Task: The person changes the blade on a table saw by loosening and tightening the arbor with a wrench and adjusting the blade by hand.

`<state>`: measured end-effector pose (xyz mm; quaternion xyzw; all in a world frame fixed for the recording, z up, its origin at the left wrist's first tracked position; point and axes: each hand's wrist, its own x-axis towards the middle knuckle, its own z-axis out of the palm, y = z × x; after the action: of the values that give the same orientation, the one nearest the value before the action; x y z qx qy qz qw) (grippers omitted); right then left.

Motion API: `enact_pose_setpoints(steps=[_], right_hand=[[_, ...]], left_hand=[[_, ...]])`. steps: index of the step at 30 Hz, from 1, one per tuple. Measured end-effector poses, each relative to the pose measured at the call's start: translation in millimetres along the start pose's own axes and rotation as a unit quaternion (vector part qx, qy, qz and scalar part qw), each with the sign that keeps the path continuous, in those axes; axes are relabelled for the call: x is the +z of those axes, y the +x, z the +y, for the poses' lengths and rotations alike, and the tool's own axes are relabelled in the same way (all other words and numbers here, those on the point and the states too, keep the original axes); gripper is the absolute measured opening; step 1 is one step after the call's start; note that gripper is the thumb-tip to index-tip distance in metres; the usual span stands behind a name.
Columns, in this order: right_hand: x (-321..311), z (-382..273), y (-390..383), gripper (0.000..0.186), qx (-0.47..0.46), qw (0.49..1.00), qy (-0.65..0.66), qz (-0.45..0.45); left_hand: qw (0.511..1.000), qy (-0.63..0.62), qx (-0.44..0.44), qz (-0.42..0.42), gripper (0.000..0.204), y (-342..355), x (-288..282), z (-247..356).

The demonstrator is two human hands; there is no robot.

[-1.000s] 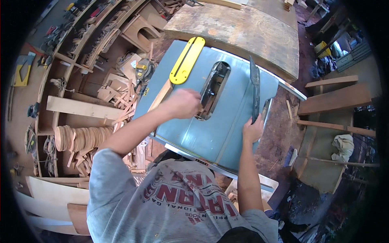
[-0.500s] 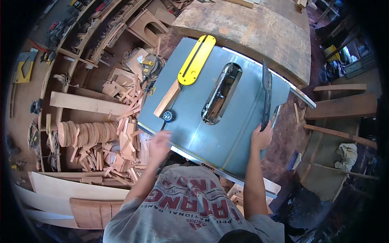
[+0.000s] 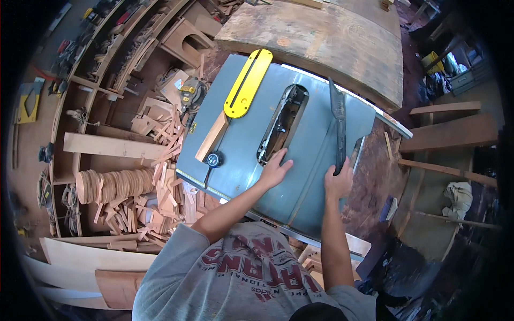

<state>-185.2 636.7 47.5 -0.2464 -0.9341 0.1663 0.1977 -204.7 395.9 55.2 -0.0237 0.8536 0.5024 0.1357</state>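
A blue-grey table saw top [image 3: 241, 134] lies in front of me, with a long oval throat opening [image 3: 282, 125] in its middle. My left hand [image 3: 276, 171] is at the near end of that opening, fingers apart and holding nothing. On the right, my right hand [image 3: 338, 182] is closed round the near end of a black push stick [image 3: 340, 120], which points away from me over the table. A yellow slotted throat plate [image 3: 249, 83] rests on the far left of the top. Beside its near end are a wooden strip [image 3: 211, 140] and a small dark round tape measure [image 3: 215, 159].
Wood offcuts [image 3: 155, 200] and a row of stacked wooden discs [image 3: 115, 185] fill the left side. A sander-like power tool [image 3: 191, 95] sits against the table's left edge. Beyond stands a large wooden bench [image 3: 316, 43]; boards [image 3: 450, 134] lean at right.
My left hand has moved right and forward, from beside the table's front left edge to the throat opening. The right hand keeps hold of the push stick. The whole view has shifted slightly.
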Motion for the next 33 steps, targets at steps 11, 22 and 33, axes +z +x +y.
enact_pose_setpoints(steps=[11, 22, 33], right_hand=[[-186, -90, 126, 0.039, -0.342, 0.892, -0.142, -0.260], [-28, -208, 86, 0.014, -0.455, 0.786, -0.293, -0.297], [-24, -226, 114, 0.018, -0.461, 0.771, -0.302, -0.321]], left_hand=[[0.996, 0.014, 0.086, 0.032, 0.035, -109, -94, -12], [0.988, 0.007, 0.103, 0.115, 0.031, -160, -148, -25], [0.983, -0.011, -0.001, 0.183, 0.030, -209, -172, -83]])
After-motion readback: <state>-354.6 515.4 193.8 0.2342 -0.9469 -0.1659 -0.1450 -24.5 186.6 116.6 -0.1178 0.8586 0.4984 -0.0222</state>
